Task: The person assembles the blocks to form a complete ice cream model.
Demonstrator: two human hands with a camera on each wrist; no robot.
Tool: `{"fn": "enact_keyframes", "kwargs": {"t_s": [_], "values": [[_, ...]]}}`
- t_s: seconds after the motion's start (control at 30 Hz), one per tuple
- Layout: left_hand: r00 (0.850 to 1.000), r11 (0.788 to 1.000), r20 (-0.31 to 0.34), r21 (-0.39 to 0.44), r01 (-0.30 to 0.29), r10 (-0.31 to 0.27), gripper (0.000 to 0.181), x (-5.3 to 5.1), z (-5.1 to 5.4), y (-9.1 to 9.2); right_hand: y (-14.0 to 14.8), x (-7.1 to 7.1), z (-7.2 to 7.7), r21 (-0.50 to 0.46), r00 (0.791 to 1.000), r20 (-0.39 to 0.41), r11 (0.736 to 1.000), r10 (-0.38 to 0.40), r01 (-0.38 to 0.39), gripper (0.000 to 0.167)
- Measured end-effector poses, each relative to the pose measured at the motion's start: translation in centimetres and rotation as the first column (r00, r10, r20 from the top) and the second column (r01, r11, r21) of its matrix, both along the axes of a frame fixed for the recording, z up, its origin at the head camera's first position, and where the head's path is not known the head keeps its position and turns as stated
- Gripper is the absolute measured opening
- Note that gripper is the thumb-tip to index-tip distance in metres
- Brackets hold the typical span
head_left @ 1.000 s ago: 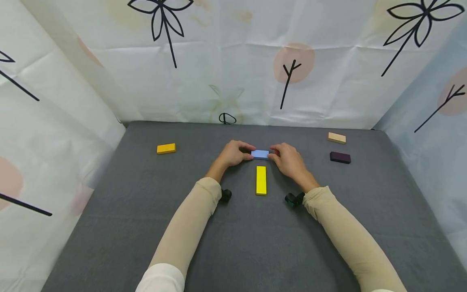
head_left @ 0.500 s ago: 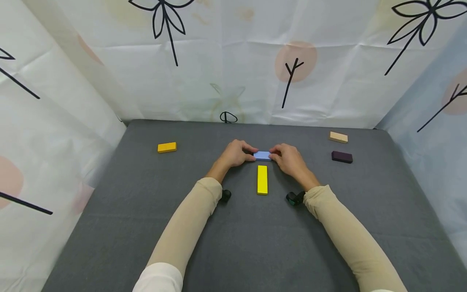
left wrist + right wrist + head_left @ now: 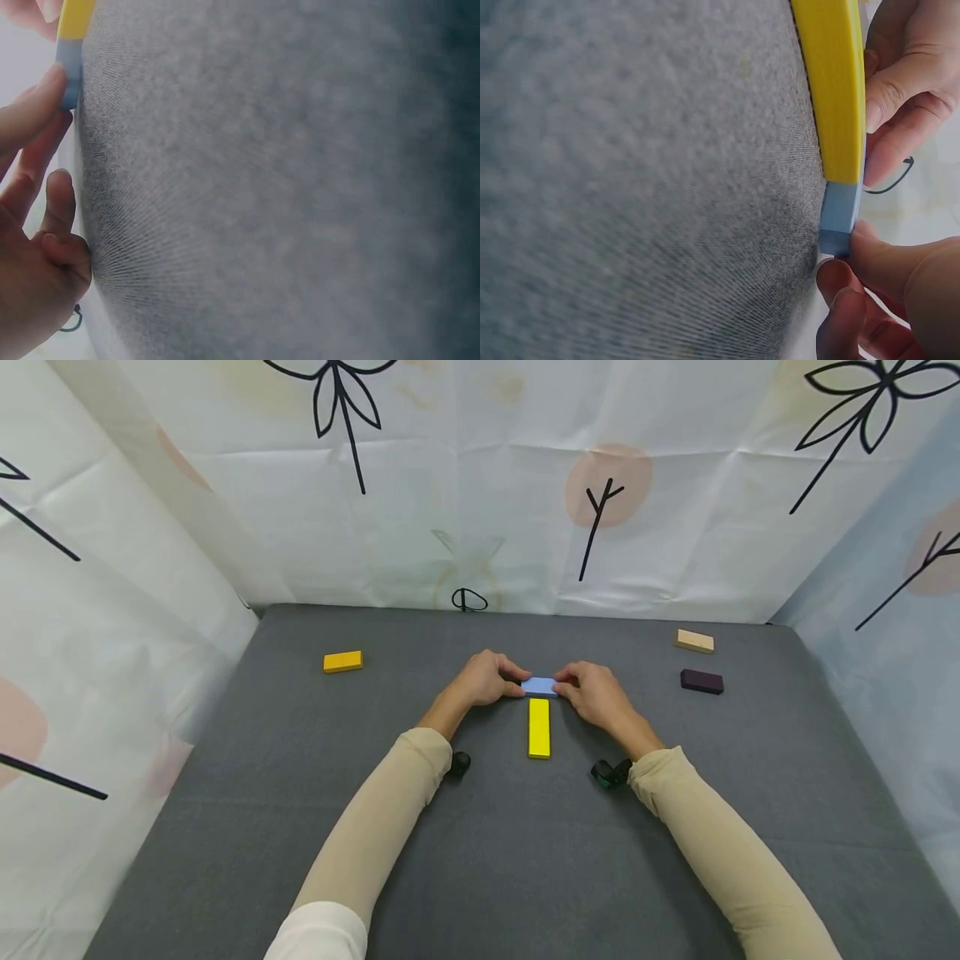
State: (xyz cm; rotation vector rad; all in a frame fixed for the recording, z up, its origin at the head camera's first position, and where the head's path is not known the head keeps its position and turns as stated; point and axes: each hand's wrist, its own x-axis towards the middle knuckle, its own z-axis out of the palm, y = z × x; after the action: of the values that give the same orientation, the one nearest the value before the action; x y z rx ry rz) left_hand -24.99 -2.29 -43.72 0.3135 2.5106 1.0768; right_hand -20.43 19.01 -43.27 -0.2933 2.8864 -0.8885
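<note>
Crosswise on the grey table lies a light blue block (image 3: pixel 539 687), its near side at the far end of a lengthwise yellow block (image 3: pixel 538 728). Together they form a T, with little or no gap in the head view. My left hand (image 3: pixel 483 680) pinches the blue block's left end between thumb and fingers. At its right end, my right hand (image 3: pixel 594 695) pinches it the same way. The right wrist view shows thumb and finger on the end of the blue block (image 3: pixel 838 217), with the yellow block (image 3: pixel 832 90) in front.
An orange-yellow block (image 3: pixel 342 662) lies at the far left of the table (image 3: pixel 480 860). At the far right are a tan wooden block (image 3: pixel 694 641) and a dark purple block (image 3: pixel 702 682). Printed white curtains (image 3: pixel 480 485) enclose the back and sides.
Both hands have drawn the blue block toward me, closing the gap between it and the yellow block. The other blocks stay where they were.
</note>
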Motion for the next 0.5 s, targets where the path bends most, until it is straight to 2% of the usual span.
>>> {"fn": "enact_keyframes", "kwargs": {"t_s": [0.3, 0.5], "values": [[0.999, 1.000, 0.033, -0.009, 0.011, -0.010, 0.032, 0.29, 0.02, -0.22, 0.05, 0.58, -0.36, -0.007, 1.000, -0.016, 1.000, 0.003, -0.003, 0.027], [1.000, 1.000, 0.028, -0.005, 0.015, -0.014, 0.032, 0.49, 0.07, -0.29, 0.03, 0.69, -0.45, -0.006, 1.000, -0.022, 1.000, 0.000, 0.000, 0.028]]}}
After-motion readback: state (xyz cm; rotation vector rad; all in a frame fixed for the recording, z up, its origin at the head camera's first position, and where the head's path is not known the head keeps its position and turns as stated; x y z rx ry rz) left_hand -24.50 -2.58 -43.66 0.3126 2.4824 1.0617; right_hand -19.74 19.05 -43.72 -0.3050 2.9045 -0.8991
